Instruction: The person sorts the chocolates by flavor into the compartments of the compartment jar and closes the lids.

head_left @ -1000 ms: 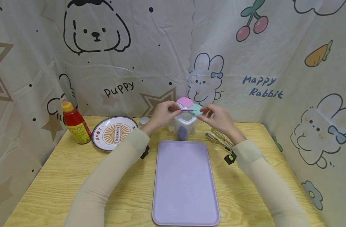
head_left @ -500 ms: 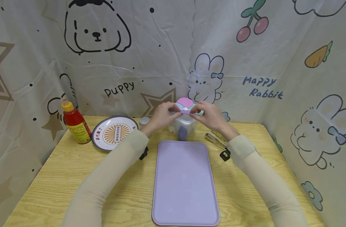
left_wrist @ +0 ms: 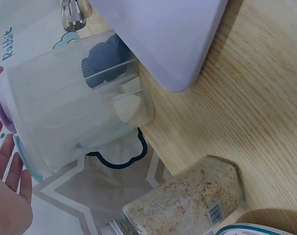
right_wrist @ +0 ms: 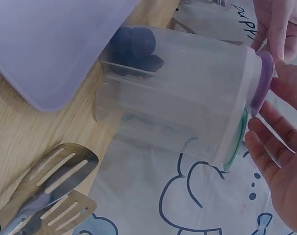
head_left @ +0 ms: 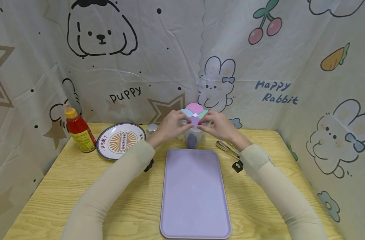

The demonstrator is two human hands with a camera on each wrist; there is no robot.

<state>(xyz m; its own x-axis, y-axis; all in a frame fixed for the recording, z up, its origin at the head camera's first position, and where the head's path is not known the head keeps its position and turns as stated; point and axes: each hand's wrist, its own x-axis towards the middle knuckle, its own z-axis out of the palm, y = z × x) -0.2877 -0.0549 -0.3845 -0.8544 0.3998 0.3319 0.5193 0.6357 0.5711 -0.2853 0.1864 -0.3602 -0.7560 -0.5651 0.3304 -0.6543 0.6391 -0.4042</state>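
A translucent divided storage container (head_left: 192, 136) stands behind the tray, with dark blue lumps (left_wrist: 106, 61) and pale pieces (left_wrist: 130, 107) inside. Pink (head_left: 194, 107), light blue (head_left: 186, 112) and green lids (head_left: 202, 113) cover parts of its top. The purple lid (head_left: 195, 121) lies at the front, flush over the opening. My left hand (head_left: 174, 124) pinches its left edge between thumb and index finger, other fingers spread. Opposite it, my right hand (head_left: 216, 124) pinches the right edge, its remaining fingers loosely extended beside the green lid.
A lilac tray (head_left: 195, 193) lies on the wooden table in front. On the left are a red sauce bottle (head_left: 80, 130), a patterned plate (head_left: 121, 141) and a jar of grain flakes (left_wrist: 182, 200). Metal slotted utensils (right_wrist: 55, 176) lie at the right.
The purple lid was held raised in the left hand; the right hand came in and gripped it too. Both hands lowered it onto the container, covering the round opening.
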